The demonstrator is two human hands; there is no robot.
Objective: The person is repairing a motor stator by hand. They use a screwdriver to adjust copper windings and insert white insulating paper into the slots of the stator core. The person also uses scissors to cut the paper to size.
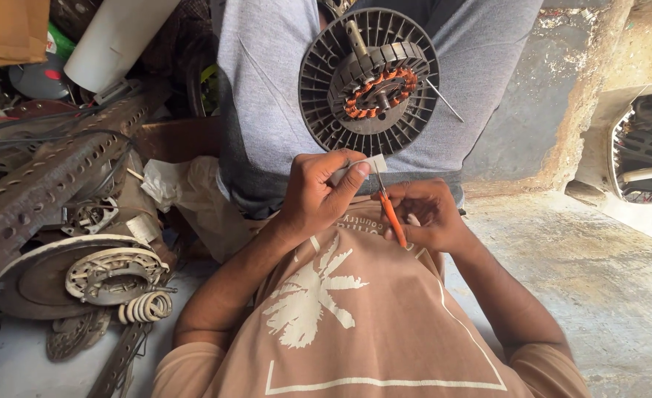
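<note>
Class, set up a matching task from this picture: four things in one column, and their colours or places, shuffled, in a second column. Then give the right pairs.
Things:
1. scissors
2. motor stator
3. white slip
4. perforated metal bar

Descriptions:
A. lying at the left among scrap parts
B. orange handles, in the right hand
C. pinched by the left hand
D. round and dark, with copper windings

Pairs: 1-B, 2-D, 3-C, 4-A

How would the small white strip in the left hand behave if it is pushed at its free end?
The white strip looks thin and paper-like, so it would probably bend easily. It seems very light: the left hand pinches it with fingertips only. The scissors probably cut it readily.
</note>
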